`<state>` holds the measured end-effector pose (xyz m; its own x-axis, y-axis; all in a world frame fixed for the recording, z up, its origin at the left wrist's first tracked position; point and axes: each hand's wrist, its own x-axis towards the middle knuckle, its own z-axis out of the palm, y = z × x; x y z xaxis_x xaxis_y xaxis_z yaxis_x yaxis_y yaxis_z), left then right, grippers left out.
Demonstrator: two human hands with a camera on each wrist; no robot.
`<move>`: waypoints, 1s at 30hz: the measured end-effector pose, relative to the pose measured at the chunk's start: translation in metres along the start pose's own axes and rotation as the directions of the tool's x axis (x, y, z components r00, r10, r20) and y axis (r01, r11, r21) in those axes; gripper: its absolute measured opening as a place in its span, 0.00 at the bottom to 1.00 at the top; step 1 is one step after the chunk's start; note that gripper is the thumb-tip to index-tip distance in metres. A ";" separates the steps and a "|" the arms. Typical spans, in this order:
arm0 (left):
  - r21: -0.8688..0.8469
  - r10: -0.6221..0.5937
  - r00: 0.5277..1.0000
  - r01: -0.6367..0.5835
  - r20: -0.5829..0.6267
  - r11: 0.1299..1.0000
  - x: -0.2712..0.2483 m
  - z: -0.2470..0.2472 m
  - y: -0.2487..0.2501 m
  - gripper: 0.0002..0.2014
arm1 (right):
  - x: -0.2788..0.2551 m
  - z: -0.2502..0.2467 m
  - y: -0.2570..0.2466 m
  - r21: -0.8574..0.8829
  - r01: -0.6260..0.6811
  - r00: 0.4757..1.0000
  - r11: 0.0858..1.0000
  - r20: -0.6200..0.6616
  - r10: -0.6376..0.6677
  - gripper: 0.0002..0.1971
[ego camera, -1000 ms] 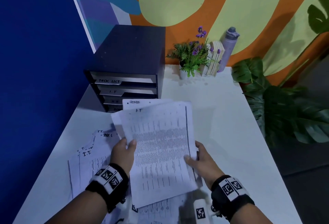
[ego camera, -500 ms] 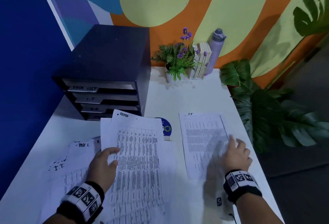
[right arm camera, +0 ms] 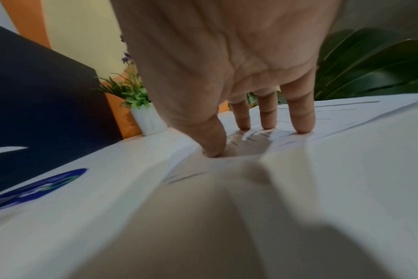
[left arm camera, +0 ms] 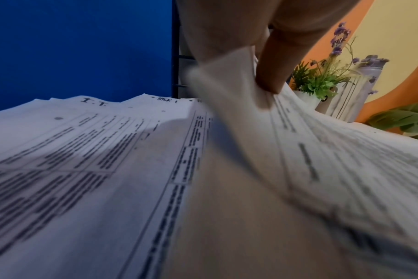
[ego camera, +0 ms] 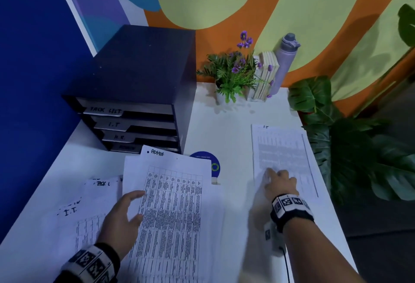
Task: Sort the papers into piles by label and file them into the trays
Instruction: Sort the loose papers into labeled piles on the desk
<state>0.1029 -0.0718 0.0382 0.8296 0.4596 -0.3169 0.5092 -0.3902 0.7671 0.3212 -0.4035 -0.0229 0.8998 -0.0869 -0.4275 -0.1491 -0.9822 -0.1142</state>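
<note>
A dark tray unit (ego camera: 143,76) stands at the back left, its drawers labelled TASK LIST (ego camera: 105,110), I.T. (ego camera: 113,124) and H.R. (ego camera: 118,137); paper hides the lowest label. My left hand (ego camera: 137,206) pinches the left edge of a paper stack (ego camera: 173,204) topped by a sheet marked ADMIN. The left wrist view shows my left hand (left arm camera: 258,75) with that paper (left arm camera: 322,151) lifted between thumb and finger. My right hand (ego camera: 278,177) presses straight fingertips on a single I.T. sheet (ego camera: 283,152) lying flat at the right. The right wrist view shows my right hand (right arm camera: 258,136) on this sheet (right arm camera: 346,122).
Loose sheets (ego camera: 74,215) marked I.T. and TASK L lie fanned at the left. A blue round sticker (ego camera: 213,165) shows mid-table. A potted plant (ego camera: 231,76), books (ego camera: 267,73) and a bottle (ego camera: 285,62) line the back wall. Large leaves (ego camera: 359,147) border the table's right edge.
A second ago both hands held the stack with the I.T. sheet on top. My right hand carried that sheet right and laid it flat; ADMIN now tops the stack.
</note>
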 end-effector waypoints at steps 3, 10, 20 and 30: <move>-0.037 -0.001 1.000 0.001 -0.002 0.999 -0.005 -0.002 -0.003 0.30 | 0.023 -0.012 -0.004 -0.028 -0.036 0.999 0.999 0.030 0.037 0.23; -0.106 0.012 0.998 -0.019 -0.065 0.994 -0.014 -0.012 0.001 0.37 | 0.001 -0.020 -0.029 0.093 0.054 0.995 0.994 -0.088 -0.046 0.25; -0.254 0.004 0.997 -0.023 -0.077 0.967 -0.022 -0.020 -0.016 0.50 | -0.145 0.053 -0.075 0.933 0.007 0.951 0.361 0.106 -0.291 0.07; -0.318 -0.170 0.979 0.126 -0.116 0.940 -0.027 -0.041 -0.057 0.24 | -0.166 0.070 -0.055 0.951 -0.056 0.962 0.303 0.132 -0.238 0.11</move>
<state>0.0417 -0.0293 0.0258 0.6988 0.6084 -0.3763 0.5104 -0.0555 0.8581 0.1512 -0.3231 -0.0078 0.8470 0.1725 -0.5028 -0.4856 -0.1339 -0.8639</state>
